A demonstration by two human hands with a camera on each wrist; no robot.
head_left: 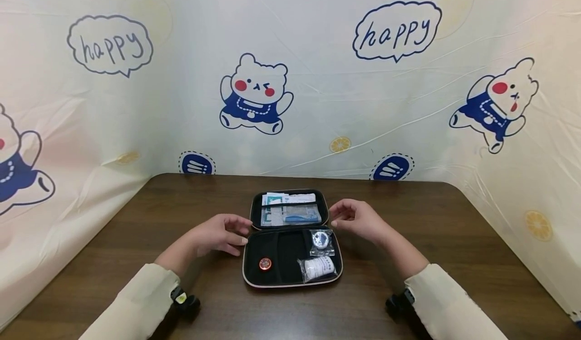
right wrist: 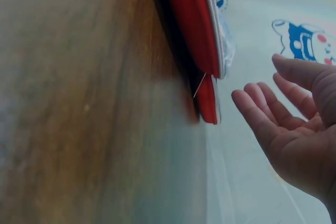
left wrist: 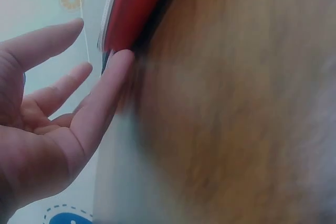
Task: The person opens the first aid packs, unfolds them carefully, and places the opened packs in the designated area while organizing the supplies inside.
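Note:
A zip case (head_left: 290, 285), red outside and black inside, lies unfolded on the table. My left hand (head_left: 223, 234) is at its left side near the hinge; in the left wrist view one fingertip meets or nearly meets the red shell (left wrist: 134, 14). On the other side my right hand (head_left: 358, 220) hovers beside the far half, loosely bent and apart from the red wall (right wrist: 191, 19). Neither hand holds anything. In the near half lie a small red round piece (head_left: 265, 264), a bagged round white-and-blue item (head_left: 321, 240) and a bagged white roll (head_left: 317, 268).
Flat packets (head_left: 274, 199) and a bagged blue item (head_left: 301, 219) sit behind a strap in the far half. The brown table (head_left: 290, 315) ends at a printed curtain (head_left: 317, 103). A dark wrist device (head_left: 186, 304) sits at each sleeve.

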